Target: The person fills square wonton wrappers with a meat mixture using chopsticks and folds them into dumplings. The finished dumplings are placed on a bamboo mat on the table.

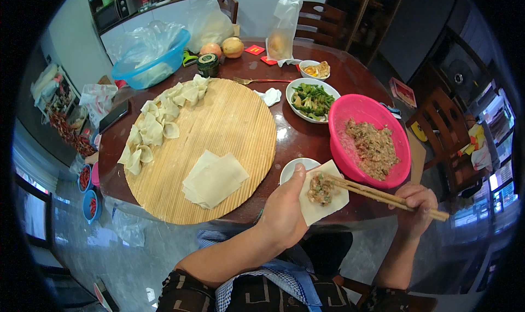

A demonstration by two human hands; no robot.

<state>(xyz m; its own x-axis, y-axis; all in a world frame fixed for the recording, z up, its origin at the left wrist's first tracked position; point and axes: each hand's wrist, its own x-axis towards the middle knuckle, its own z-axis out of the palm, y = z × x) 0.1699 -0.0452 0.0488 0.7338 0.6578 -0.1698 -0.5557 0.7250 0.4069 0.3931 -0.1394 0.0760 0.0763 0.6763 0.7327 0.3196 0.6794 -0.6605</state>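
Note:
A square dough wrapper (pixel 308 207) lies on my left hand (pixel 283 207), whose thumb is up along its edge. On the wrapper sits a lump of minced filling (pixel 320 190) with green bits. My right hand (pixel 415 205) grips a pair of wooden chopsticks (pixel 377 194), their tips touching the filling. Beyond them a pink plastic bowl (pixel 336 144) holds more minced filling (pixel 375 148). A small white dish (pixel 289 170) is partly hidden behind my left hand. Left of it, a stack of wrappers (pixel 215 180) rests on a round slatted board (pixel 217 123), with several folded wontons (pixel 151 129) along its left edge.
Behind the board are a blue basin (pixel 176 58) with plastic bags, a lidded jar (pixel 208 65) and two round fruits (pixel 233 48). A plate of green vegetables (pixel 312 101), a small food bowl (pixel 315 70) and a fork (pixel 262 81) stand farther back. A phone (pixel 115 116) lies at the table's left edge.

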